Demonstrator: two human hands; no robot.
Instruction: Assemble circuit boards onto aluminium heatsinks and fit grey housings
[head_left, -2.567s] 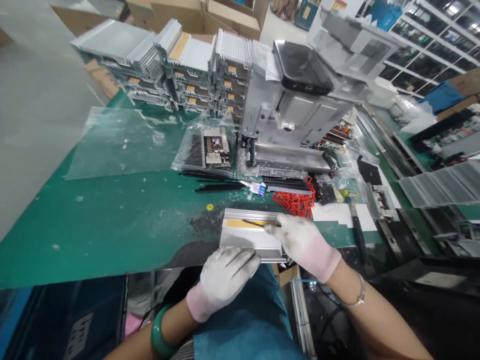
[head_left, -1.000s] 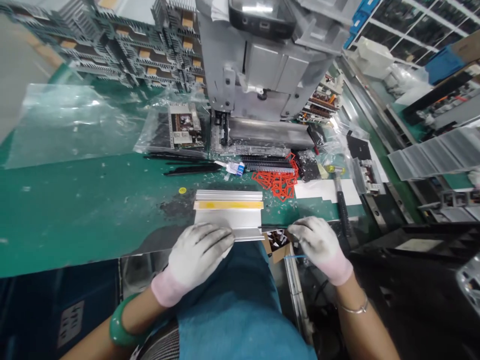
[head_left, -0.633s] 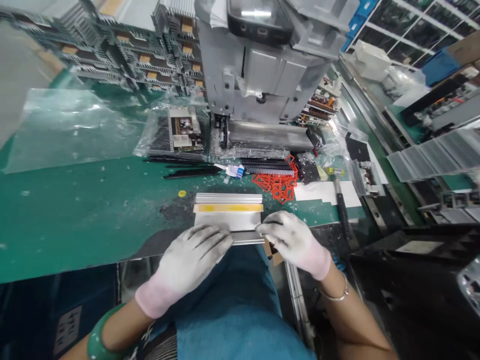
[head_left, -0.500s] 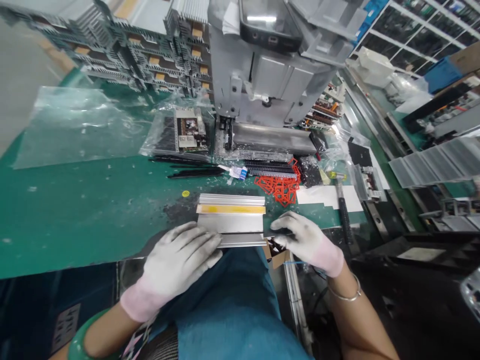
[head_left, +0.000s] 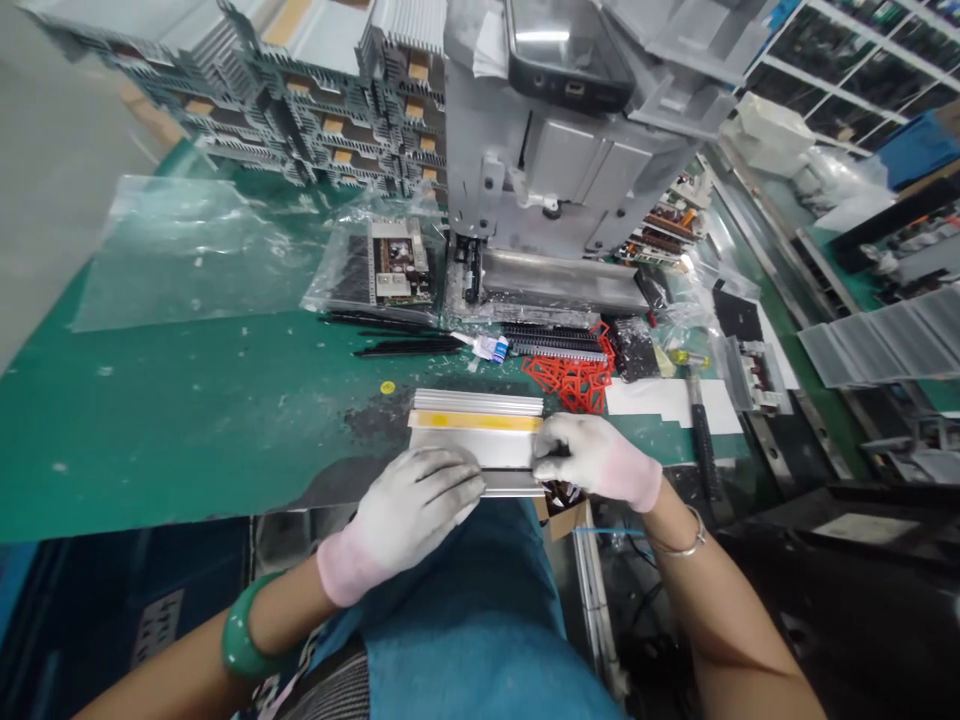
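An aluminium heatsink profile (head_left: 442, 440) with ribs along its back edge and a yellow strip (head_left: 450, 420) lies at the front edge of the bench. My left hand (head_left: 420, 505), in a white glove with a pink cuff, rests over its front left part, fingers stretched out and flat. At the profile's right end, my gloved right hand (head_left: 589, 455) has thumb and fingers pinched together. A thin black strip (head_left: 514, 470) runs along the profile's front groove to those fingertips, which cover its end.
Red frames (head_left: 570, 385), black slotted strips (head_left: 555, 340) and a small tube (head_left: 487, 347) lie behind the profile. A hammer (head_left: 701, 425) lies at right. Bagged circuit board (head_left: 401, 265), stacked heatsinks (head_left: 345, 110) and a grey metal machine (head_left: 555, 170) stand farther back. A cardboard box (head_left: 566, 522) sits below the edge.
My right hand has moved left, from just off the profile's right end to touching it, and its fingers have closed up. The view has shifted slightly; my left hand stays on the profile.
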